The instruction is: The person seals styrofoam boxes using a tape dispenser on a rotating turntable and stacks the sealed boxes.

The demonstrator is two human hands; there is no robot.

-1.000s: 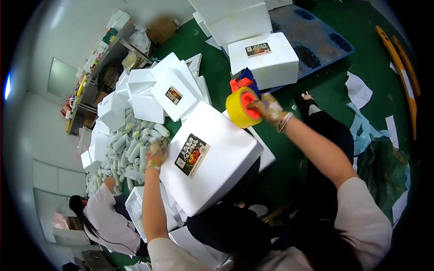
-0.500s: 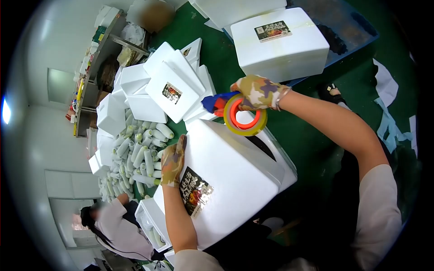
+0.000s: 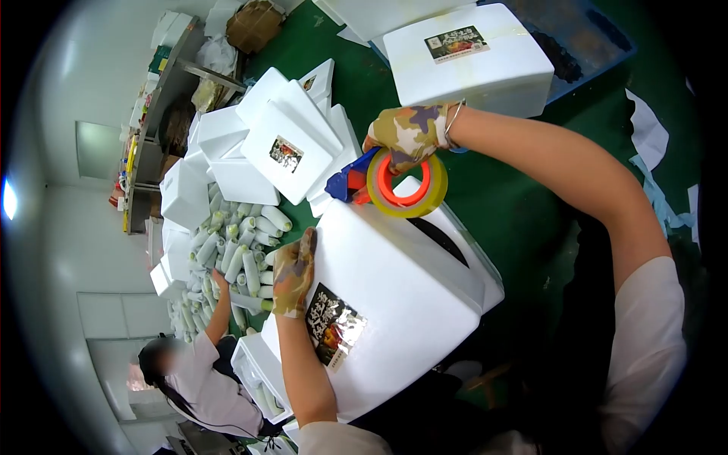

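Observation:
A white foam box (image 3: 402, 303) with a printed label (image 3: 332, 324) on its lid lies tilted in front of me. My left hand (image 3: 293, 274), in a camouflage glove, rests flat against the box's left edge, fingers stretched out. In my gloved right hand (image 3: 409, 135) is a tape dispenser (image 3: 350, 182) with a blue and red head and a roll of yellow tape (image 3: 434, 189). The dispenser's head is at the box's far upper edge. Whether it touches the foam I cannot tell.
Wrapped vegetables (image 3: 235, 250) lie heaped at the left beside stacked foam lids (image 3: 292, 144). A co-worker (image 3: 212, 379) reaches into the heap. Another labelled box (image 3: 470, 61) stands at the top by a blue pallet (image 3: 599, 45). Shelves (image 3: 163, 106) line the wall.
My right hand has brought the dispenser down and left to the box's far edge. My left hand has come to rest on the box side. The co-worker's arm now stretches to the vegetables.

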